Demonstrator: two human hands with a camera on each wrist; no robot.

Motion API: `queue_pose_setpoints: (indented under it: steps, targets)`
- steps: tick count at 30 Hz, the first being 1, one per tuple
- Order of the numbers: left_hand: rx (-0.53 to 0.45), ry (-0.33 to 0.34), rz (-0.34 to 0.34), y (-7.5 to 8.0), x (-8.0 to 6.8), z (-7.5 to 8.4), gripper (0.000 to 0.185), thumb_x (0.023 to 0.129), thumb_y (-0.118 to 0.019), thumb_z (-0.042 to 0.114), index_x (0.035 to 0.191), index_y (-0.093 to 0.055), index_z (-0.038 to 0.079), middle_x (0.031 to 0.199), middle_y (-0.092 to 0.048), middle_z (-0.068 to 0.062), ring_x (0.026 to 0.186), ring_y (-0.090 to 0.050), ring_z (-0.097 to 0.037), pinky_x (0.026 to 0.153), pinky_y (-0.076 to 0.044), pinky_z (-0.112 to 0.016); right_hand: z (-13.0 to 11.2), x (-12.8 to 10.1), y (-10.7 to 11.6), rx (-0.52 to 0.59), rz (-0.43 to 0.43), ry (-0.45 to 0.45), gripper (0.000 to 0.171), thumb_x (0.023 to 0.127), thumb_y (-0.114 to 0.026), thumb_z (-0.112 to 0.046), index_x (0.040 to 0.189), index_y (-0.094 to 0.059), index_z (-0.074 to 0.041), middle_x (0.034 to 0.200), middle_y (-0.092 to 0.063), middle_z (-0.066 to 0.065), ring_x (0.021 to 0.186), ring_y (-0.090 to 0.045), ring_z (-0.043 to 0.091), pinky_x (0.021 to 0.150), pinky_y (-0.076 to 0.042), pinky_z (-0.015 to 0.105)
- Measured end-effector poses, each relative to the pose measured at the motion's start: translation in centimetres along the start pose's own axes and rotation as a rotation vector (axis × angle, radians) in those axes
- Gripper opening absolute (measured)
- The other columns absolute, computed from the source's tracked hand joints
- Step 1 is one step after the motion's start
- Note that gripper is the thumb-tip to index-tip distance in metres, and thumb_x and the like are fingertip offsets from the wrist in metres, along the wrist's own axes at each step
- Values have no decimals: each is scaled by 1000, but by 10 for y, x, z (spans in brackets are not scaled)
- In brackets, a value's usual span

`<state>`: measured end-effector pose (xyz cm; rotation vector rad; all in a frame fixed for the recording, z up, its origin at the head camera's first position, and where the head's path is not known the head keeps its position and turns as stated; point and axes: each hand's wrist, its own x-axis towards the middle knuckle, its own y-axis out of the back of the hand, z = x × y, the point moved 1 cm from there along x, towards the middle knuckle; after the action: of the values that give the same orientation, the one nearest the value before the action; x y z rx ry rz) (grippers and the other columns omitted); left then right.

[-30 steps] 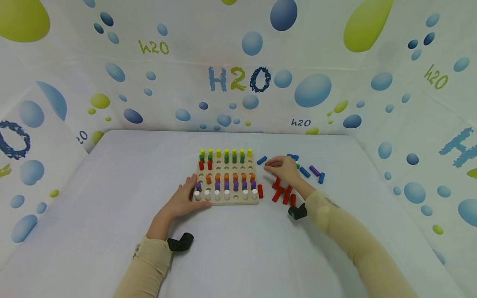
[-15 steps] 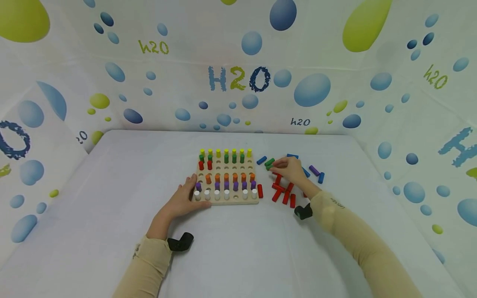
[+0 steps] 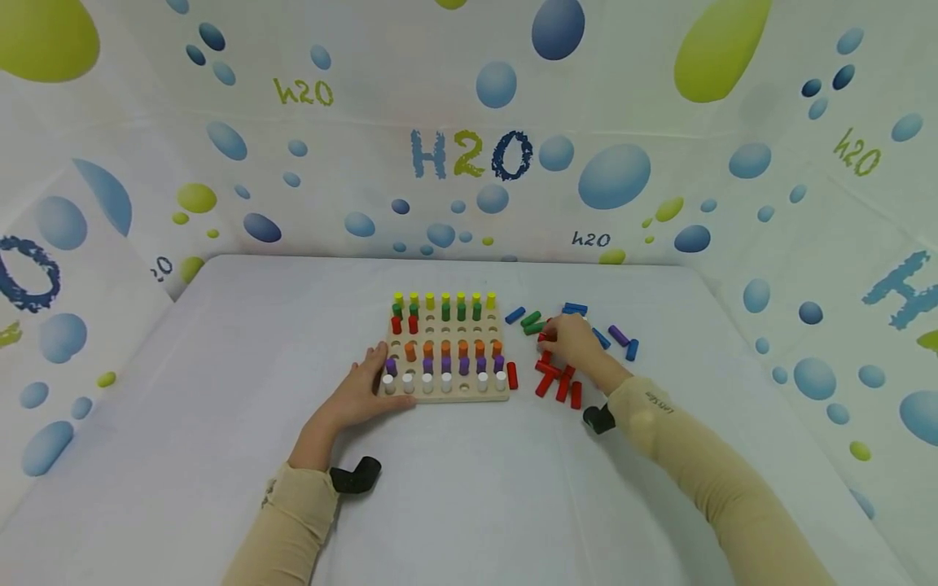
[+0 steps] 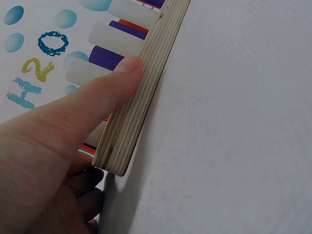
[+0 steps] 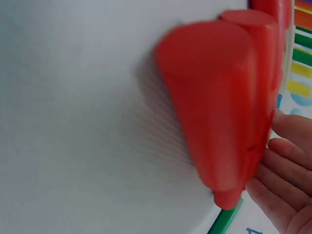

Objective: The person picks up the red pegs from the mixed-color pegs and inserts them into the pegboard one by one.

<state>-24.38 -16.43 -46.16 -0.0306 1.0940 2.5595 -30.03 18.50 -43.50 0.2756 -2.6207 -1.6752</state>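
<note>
**Asker:** Two hands are in view — what is each doing?

**Describer:** On a white table (image 3: 220,366), the left hand (image 3: 359,395) grips the near-left corner of a wooden pegboard (image 3: 449,394). In the left wrist view its thumb (image 4: 105,95) presses on the board's top edge (image 4: 141,105) beside white pegs (image 4: 119,41), and the fingers curl under the corner. The right hand (image 3: 575,342) rests at 3 o'clock from the board, over a loose pile of red pegs (image 3: 557,378). Its fingertips sit at a red peg (image 3: 543,337) at the pile's far end. Whether they pinch it or only touch it, I cannot tell.

**Asker:** Where are the other pegs?

**Describer:** Standing in the board, far to near, are rows of yellow pegs (image 3: 445,299), green pegs (image 3: 444,311), two red, then orange pegs (image 3: 445,348), purple pegs (image 3: 445,365) and white. Two loose green pegs (image 3: 532,322) lie at 11 o'clock from the right hand. Blue pegs (image 3: 575,308) lie around 12 o'clock, and a purple peg (image 3: 619,334) at 2 o'clock. One red peg (image 3: 511,375) lies just beside the board's right edge.
</note>
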Motion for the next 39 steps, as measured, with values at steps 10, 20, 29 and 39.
queue_pose_setpoints:
  steps: [10,20,29,39]
  targets:
    - [5,10,-1,0,1,0,113,69,-71,55,147,-5,5,151,-3,-18,137,1,-36,109,-4,-53,-7,-2,-5,-115,-6,-27,27,84,-67,-19,103,-68,0,91,-65,10,80,-57,21,77,-52,32]
    - [-1,-5,6,0,3,-2,112,70,-72,54,147,-6,4,151,-5,-18,138,1,-34,109,-3,-52,-18,1,-4,-204,-53,-5,16,84,-67,-13,93,-67,1,72,-62,7,62,-55,17,63,-52,26]
    - [-8,-8,4,1,3,-1,112,70,-72,52,147,-6,4,151,-4,-18,137,1,-35,109,-3,-53,-14,1,-4,-132,-31,-17,24,85,-66,-15,105,-67,-1,83,-64,8,62,-56,16,64,-53,25]
    - [-18,5,1,2,2,1,112,70,-72,53,147,-6,5,151,-3,-18,137,2,-36,109,-3,-53,-4,-2,-2,101,39,-26,23,86,-65,-14,106,-67,-5,92,-66,9,76,-57,20,73,-53,31]
